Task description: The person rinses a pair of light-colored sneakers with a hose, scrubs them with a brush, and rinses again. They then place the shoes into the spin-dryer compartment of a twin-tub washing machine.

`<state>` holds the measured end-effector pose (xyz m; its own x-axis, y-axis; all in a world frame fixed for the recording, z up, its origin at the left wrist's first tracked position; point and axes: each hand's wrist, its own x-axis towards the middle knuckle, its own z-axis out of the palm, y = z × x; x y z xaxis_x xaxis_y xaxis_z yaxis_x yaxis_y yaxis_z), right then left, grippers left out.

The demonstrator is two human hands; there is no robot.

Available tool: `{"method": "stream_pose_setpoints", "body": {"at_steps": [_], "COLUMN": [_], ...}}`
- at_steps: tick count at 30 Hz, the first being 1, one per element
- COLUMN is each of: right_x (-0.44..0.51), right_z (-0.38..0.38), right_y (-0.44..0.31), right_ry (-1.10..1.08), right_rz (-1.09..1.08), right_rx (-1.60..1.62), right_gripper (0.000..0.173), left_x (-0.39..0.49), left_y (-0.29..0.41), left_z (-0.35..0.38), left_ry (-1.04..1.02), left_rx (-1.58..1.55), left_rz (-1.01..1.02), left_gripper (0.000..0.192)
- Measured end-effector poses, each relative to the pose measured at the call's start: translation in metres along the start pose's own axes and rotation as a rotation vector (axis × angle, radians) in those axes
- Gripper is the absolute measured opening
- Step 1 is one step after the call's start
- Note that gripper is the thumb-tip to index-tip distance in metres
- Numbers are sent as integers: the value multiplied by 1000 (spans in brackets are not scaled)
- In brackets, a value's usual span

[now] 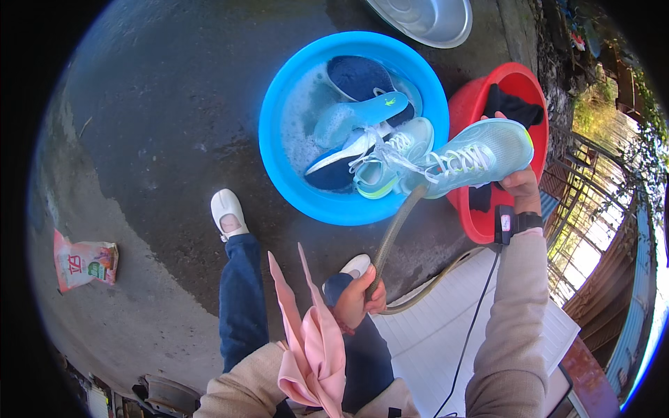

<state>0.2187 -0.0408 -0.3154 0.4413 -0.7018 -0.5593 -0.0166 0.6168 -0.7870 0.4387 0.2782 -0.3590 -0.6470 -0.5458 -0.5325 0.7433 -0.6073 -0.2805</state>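
My left hand is closed around a braided hose, whose end points at the heel of a light blue sneaker. My right hand grips that sneaker by its forefoot, over the gap between a blue basin and a red basin. Water seems to run at the hose's end. In the blue basin, a second light blue sneaker leans on the near right rim. Soapy water, a light blue insole and dark blue shoes are there too. Dark cloth lies in the red basin.
A metal basin stands beyond the blue one. On the concrete at left lies a printed plastic bag. White ribbed panels lie at lower right, with the hose running beside them. A black cable hangs from my right wrist.
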Motion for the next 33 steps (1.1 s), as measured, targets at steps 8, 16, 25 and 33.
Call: {"method": "stream_pose_setpoints", "body": {"at_steps": [8, 16, 25, 33], "right_x": [12, 58, 113, 55], "right_z": [22, 63, 36, 31], "right_y": [-17, -28, 27, 231], "right_ry": [-20, 269, 324, 832], "right_rz": [90, -330, -398, 740], "right_rx": [-269, -983, -1693, -93], "right_gripper": [105, 98, 84, 79], "left_x": [5, 11, 12, 10], "left_y": [4, 13, 14, 7], "left_z": [-2, 8, 9, -4], "left_ry": [-17, 119, 206, 239], "left_rx": [28, -46, -79, -169], "left_rz": [17, 126, 173, 136], "left_gripper": [55, 57, 57, 58]}}
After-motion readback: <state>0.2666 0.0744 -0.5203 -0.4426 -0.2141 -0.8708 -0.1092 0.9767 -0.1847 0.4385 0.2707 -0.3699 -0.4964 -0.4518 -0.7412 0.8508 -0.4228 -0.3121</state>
